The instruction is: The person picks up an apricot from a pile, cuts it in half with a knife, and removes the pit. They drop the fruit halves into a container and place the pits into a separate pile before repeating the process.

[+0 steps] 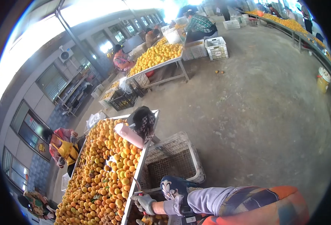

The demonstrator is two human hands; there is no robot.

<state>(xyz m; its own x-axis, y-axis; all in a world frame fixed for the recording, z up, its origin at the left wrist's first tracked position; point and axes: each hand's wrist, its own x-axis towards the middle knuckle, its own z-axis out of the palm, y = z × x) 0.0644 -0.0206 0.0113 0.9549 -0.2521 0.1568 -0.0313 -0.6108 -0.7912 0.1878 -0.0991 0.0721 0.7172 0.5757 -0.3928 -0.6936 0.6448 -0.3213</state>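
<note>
My right hand (146,203), in a grey glove, reaches in from the lower right at the near edge of the fruit table (138,170). Its fingers are closed around a thin curved tool (137,184) with a red part. Just below it, a gloved bit of my left hand (140,222) shows at the bottom edge; most of its fingers are cut off. Orange-yellow fruits (101,172) are heaped on the table beside my right hand. Above my hands, an open white crate (197,159) stands against the table, with my floral-patterned knee at its lower edge.
A pink bottle (129,135) and a dark checked cloth item (144,123) rest on the table's far corner. Across the table is a person in a yellow apron (68,149). Further off stand a second fruit table (158,56), a black crate (122,99), white crates (217,48) and seated people.
</note>
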